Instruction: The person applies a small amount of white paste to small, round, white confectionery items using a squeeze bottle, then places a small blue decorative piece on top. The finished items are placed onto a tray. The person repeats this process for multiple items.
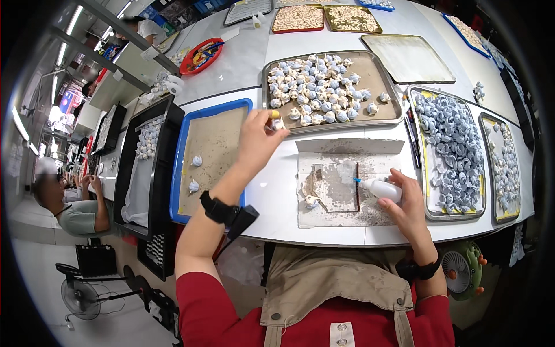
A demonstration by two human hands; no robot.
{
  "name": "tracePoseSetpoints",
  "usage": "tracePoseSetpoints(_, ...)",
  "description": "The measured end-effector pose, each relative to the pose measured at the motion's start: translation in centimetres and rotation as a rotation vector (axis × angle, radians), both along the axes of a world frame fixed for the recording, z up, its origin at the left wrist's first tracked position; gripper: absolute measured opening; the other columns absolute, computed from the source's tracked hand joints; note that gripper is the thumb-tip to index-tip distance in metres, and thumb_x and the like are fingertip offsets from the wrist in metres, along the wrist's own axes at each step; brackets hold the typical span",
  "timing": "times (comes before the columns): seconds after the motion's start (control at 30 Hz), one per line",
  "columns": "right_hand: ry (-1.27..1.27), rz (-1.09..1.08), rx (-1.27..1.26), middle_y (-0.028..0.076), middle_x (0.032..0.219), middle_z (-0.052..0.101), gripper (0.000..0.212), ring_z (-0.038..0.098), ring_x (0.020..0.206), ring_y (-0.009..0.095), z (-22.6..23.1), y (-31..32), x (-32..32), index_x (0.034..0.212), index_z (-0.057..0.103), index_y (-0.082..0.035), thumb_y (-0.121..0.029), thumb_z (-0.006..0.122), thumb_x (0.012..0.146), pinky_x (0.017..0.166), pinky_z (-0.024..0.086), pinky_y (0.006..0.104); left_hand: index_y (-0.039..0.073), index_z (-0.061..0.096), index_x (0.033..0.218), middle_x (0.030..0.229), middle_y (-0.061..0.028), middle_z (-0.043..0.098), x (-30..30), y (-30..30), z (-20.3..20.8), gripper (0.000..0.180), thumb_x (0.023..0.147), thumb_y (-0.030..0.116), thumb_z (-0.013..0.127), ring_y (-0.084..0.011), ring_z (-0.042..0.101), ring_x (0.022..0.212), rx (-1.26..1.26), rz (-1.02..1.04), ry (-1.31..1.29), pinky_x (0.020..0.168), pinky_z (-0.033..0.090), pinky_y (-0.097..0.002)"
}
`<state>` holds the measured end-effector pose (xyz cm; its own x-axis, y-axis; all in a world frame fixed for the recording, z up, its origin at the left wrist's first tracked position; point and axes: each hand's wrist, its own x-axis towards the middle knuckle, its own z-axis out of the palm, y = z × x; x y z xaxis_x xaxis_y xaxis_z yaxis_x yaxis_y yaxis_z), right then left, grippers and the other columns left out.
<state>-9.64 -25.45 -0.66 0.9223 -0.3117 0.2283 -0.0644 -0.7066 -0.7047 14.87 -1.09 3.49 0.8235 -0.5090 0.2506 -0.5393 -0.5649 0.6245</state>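
My left hand (254,141) is at the near left corner of a metal tray (373,66), its fingertips pinching a small pale figurine (278,124), partly covered by them. A yellow cover shows on one fingertip. Many small blue-and-cream figurines (326,87) lie in that tray. In my right hand (409,205) is a white squeeze bottle (384,189), lying sideways with its blue tip pointing left. The tip hangs over a stained cardboard sheet (376,218) with a dark stick (357,196) on it. One cream figurine piece (311,201) rests at the sheet's left.
A blue-rimmed tray (175,179) with two figurines stands at left, beside a black crate (124,191). At right, a tray (480,211) holds many grey-blue shell pieces, next to a narrower tray (507,218). Farther back are a red basket (188,66) and an uncovered tray (407,58).
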Motion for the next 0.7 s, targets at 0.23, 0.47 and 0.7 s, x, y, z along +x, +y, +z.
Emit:
tracePoseSetpoints(0.23, -0.103, -0.002, -0.098, 0.012, 0.09, 0.063, 0.035, 0.057, 0.082, 0.028, -1.2, 0.4, 0.5, 0.099, 0.06, -0.003, -0.009, 0.075, 0.067, 0.073, 0.044, 0.035, -0.004, 0.048, 0.119, 0.102, -0.0101, 0.057, -11.8, 3.4, -0.3, 0.041, 0.083, 0.002, 0.066, -0.018, 0.064, 0.085, -0.736, -0.061, 0.883, 0.07, 0.051, -0.0261)
tracePoseSetpoints(0.47, -0.05, -0.035, 0.503, 0.006, 0.083, 0.062, 0.025, 0.056, 0.072, 0.009, 1.9, 2.7, -2.0, 0.095, 0.057, 0.001, -0.014, 0.071, 0.08, 0.062, 0.044, 0.0219, -0.002, 0.047, 0.124, 0.112, -0.0137, 0.058, -17.4, 1.0, -3.4, 0.043, 0.085, 0.001, 0.063, -0.0164, 0.063, 0.089, -0.813, -0.137, 1.23, 0.074, 0.05, -0.0239)
tracePoseSetpoints(0.7, -0.175, 0.046, 0.208, 0.006, 0.078, 0.06, 0.029, 0.053, 0.068, 0.016, 4.2, 3.6, -3.8, 0.087, 0.057, -0.001, -0.016, 0.076, 0.07, 0.062, 0.043, 0.0281, -0.003, 0.047, 0.125, 0.109, -0.0088, 0.059, -19.0, 0.2, -3.9, 0.041, 0.086, -0.003, 0.06, -0.0108, 0.059, 0.092, -0.797, -0.21, 1.166, 0.081, 0.049, -0.0227)
